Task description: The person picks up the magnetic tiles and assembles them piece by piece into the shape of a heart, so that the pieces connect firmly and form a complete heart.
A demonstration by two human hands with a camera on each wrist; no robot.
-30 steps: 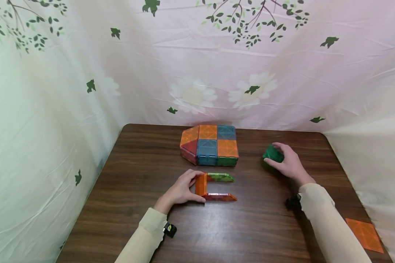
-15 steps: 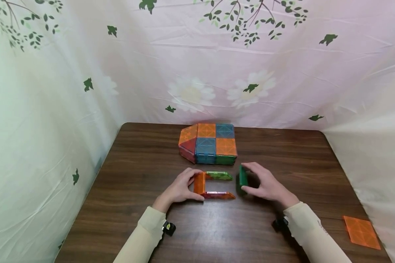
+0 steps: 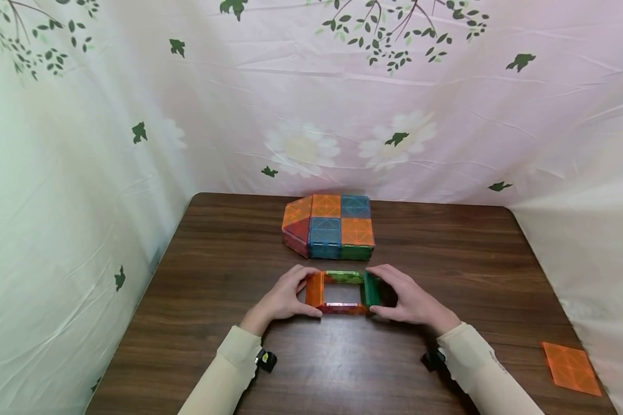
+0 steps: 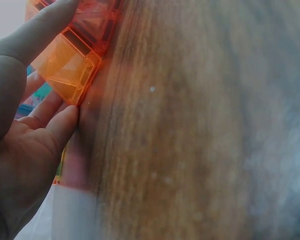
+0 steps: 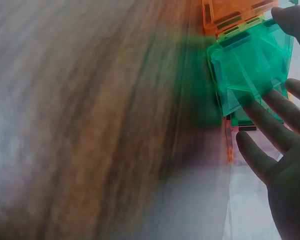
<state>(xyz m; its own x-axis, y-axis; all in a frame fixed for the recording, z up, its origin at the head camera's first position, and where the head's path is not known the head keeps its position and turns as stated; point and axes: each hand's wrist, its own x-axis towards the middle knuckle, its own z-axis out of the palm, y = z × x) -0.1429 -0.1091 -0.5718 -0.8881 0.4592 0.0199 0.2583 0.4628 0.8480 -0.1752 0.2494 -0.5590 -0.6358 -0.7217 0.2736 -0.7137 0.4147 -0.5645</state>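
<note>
In the head view, see-through magnetic tiles stand on edge as a small rectangular frame on the brown table. My left hand (image 3: 282, 295) holds the orange tile (image 3: 314, 289) at the frame's left end, with the thumb at its near edge and the fingers at its far edge. At the right end my right hand (image 3: 411, 297) grips the dark green tile (image 3: 371, 288) the same way. A light green tile (image 3: 344, 277) forms the far side and a reddish tile (image 3: 342, 308) the near side. The right wrist view shows the green tile (image 5: 252, 65) up close against my fingers.
Behind the frame sits a closed box of orange, blue, red and green tiles (image 3: 341, 225), pointed at its left end. A loose orange tile (image 3: 571, 368) lies flat near the right table edge. A patterned cloth (image 3: 342, 115) hangs behind the table (image 3: 228, 230).
My right hand has brought the dark green tile leftward from the table's right part to the frame's right-hand end, where it meets the side tiles. My left hand has kept its hold on the orange tile.
</note>
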